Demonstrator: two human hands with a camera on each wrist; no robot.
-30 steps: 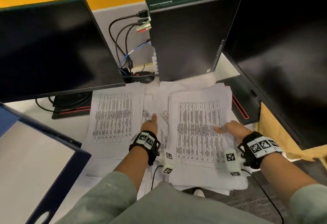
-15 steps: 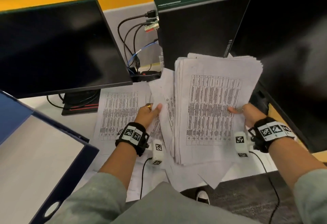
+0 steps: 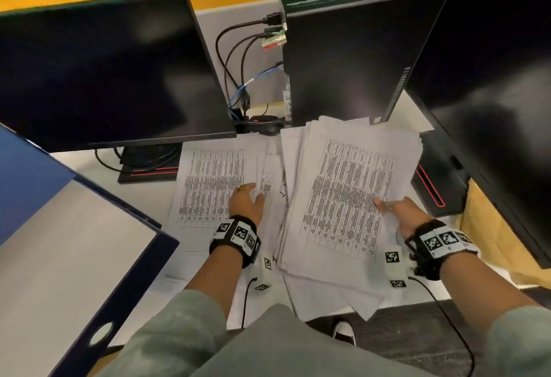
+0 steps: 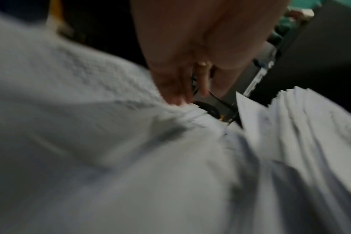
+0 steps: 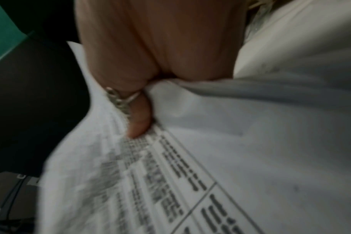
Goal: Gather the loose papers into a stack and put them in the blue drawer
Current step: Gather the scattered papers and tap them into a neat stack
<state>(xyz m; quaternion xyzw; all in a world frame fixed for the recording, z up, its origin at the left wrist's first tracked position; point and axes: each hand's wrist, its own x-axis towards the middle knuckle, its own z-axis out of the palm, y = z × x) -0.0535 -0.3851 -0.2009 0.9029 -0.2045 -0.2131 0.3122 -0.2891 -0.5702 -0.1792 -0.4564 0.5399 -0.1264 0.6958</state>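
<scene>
Papers in the gathered stack point(image 3: 343, 197) sit lower and flatter than half a second ago, the right hand point(image 3: 399, 212) pinching their right edge with thumb on top. Left hand point(image 3: 247, 200) lies open-fingered on loose sheets point(image 3: 214, 180) spread over the counter point(image 3: 89, 165). Beyond, monitor point(image 3: 104, 72) and computer tower point(image 3: 351, 48) hem the far side; the blue drawer point(image 3: 125, 281) stands open at near left.

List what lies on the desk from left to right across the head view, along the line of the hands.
Blue drawer → printed sheet flat on the desk → left hand → stack of papers → right hand → right monitor's base.
</scene>
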